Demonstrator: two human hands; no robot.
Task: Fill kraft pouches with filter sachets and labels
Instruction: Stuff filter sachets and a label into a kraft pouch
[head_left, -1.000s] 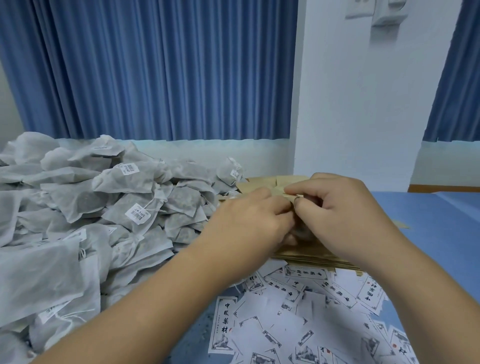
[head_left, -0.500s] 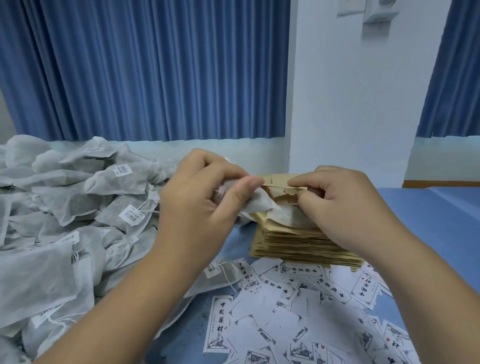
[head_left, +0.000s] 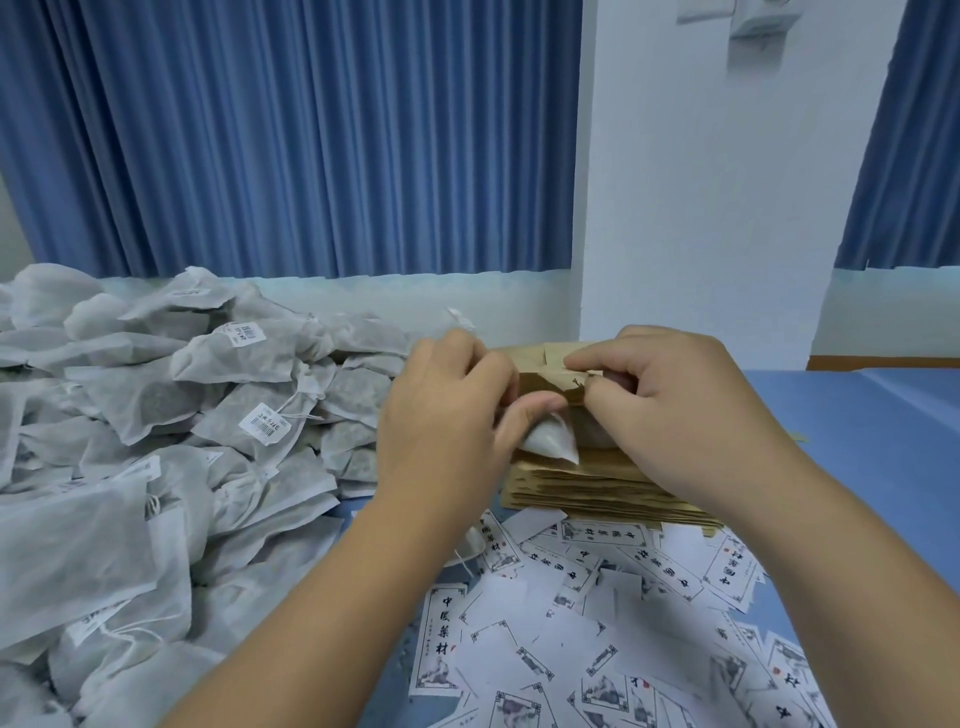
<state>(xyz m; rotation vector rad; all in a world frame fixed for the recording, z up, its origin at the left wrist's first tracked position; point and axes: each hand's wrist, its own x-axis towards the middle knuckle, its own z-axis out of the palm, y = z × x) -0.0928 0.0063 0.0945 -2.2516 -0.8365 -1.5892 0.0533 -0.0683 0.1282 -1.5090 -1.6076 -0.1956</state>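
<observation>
two hands work at the top kraft pouch (head_left: 546, 387), lying on the pouch stack (head_left: 597, 488) at 3 o'clock of the sachet heap (head_left: 182, 405). left hand (head_left: 441, 415) pinches one filter sachet (head_left: 551, 441), its corner showing below the pouch mouth; right hand (head_left: 691, 410) pinches the mouth lip. likely risks: sachet bunches at the mouth and tears the lip; a push slides lower pouches off the stack; a forearm sweeps the labels (head_left: 545, 623) at 6 o'clock across the desk (head_left: 872, 467).

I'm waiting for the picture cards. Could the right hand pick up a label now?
Probably not yet: the right hand pinches the top kraft pouch open for the sachet in the left hand. The labels lie uncovered nearby, though.
</observation>
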